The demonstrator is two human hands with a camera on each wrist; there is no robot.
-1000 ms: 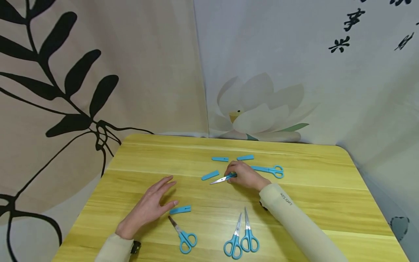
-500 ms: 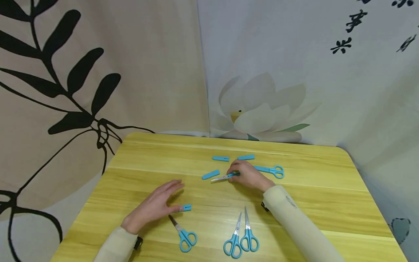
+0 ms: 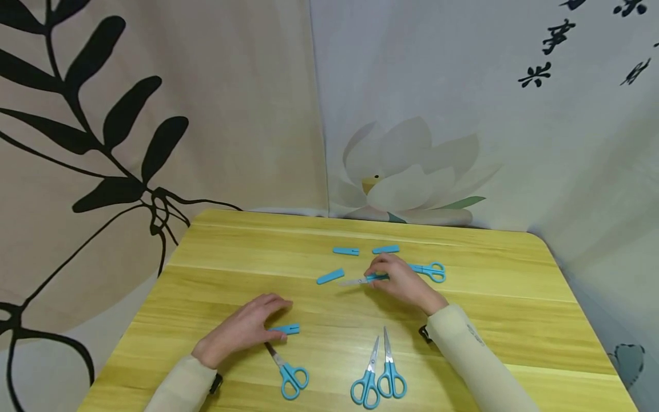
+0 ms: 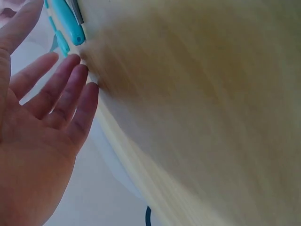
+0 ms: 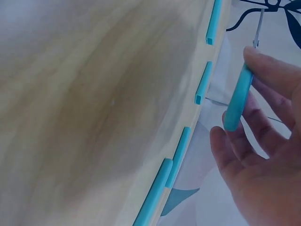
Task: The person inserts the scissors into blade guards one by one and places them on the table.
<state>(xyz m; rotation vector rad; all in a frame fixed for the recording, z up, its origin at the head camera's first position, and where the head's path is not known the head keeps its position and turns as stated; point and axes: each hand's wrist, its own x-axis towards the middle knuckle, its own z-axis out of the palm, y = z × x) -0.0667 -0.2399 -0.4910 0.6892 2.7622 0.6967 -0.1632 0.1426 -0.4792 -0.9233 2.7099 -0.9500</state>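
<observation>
Blue scissors (image 5: pixel 239 99) (in the right grip (image 3: pixel 403 280)) shifted rightward.

Black brush characters, Chinese in look, stand on the pale cloth (image 3: pixel 412 74) at the upper right. One column shows a cut-off character (image 3: pixel 572 4) at the top edge, a fuller character (image 3: pixel 558 36) below it and a splayed character (image 3: pixel 534 74) lowest. Farther right are another character (image 3: pixel 630 7) and a slanted character (image 3: pixel 635 72); none reads surely. Small dark lettering (image 3: pixel 475 334) on the right sleeve (image 3: pixel 471 352) is too blurred to read.
</observation>
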